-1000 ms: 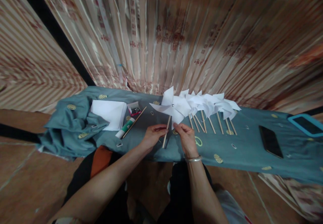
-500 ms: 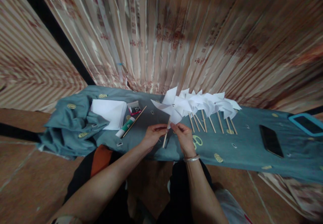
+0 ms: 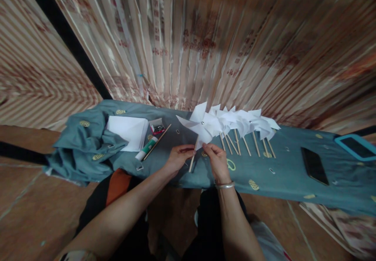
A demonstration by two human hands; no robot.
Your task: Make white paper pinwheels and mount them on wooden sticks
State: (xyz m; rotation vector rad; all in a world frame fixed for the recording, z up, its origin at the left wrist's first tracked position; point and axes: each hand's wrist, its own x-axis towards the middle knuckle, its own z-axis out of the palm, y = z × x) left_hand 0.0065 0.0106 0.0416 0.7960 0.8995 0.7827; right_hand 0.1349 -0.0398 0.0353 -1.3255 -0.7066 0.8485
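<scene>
A striped curtain [image 3: 205,37] hangs along the far side, and before it runs a long surface [image 3: 282,174] covered with a blue-green cloth that bunches up at the left end. Right of the middle, toward the far edge, lies a row of white paper pinwheels [image 3: 239,122], their blades overlapping and their sticks pointing to the near side; these look finished. To the left, a stack of white paper [image 3: 129,129], partly under a fold of cloth, suggests material left for more.

The held pinwheel [image 3: 195,124] is in the middle, just left of the row, its blades seeming to overlap the nearest ones. It already has its blades folded, its centre fastened and a stick in place, so it appears close to done, with perhaps only some adjusting left. The left hand [image 3: 178,158] grips its stick between thumb and fingers. The right hand [image 3: 216,161] has its fingertips drawn close together at the lowest blade; whether they pinch the paper I cannot tell.

At the far right is a blue-framed device [image 3: 357,146], with a dark phone [image 3: 314,165] to its left. Between the stack and the held pinwheel lie a loose stick [image 3: 164,132], a green-and-white tube [image 3: 147,148] beside it, and a small open box [image 3: 157,126] of dark little pieces. A pale green loop [image 3: 231,164] shows beside the right hand. Smallest is the shiny pin [image 3: 202,123] at the held pinwheel's centre.
</scene>
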